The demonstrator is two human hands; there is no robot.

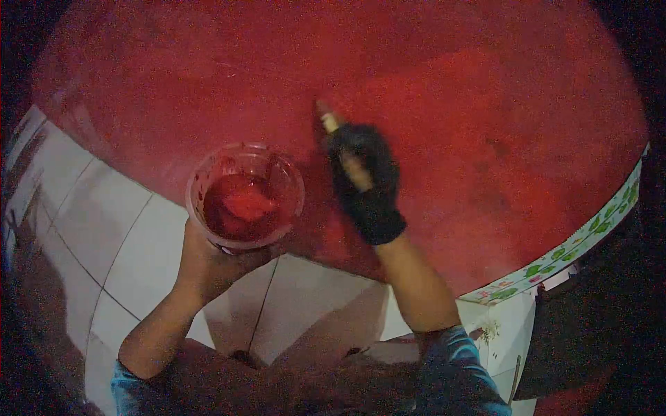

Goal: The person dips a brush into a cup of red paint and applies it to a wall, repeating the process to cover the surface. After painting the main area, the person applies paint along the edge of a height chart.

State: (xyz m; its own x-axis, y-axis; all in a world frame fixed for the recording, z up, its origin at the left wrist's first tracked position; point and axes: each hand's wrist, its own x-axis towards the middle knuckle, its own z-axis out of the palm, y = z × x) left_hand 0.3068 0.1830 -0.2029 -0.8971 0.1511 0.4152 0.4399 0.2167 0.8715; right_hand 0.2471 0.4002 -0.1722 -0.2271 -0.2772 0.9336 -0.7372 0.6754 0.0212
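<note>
My left hand is wrapped round the lower part of a clear plastic tub, its fingers mostly hidden beneath. Red paint lies in the tub, and its inner wall is streaked with it. My right hand, in a black glove, is closed round a paintbrush with a pale handle. The brush points up and to the left over a broad red surface; it is slightly smeared by motion, and I cannot tell whether its tip touches. A brighter red area spreads right of the glove.
White tiles lie along the lower edge of the red surface. A strip with green leaf patterns borders the red surface at the lower right. Near it, small debris is on a pale tile. Dark shapes fill the corners.
</note>
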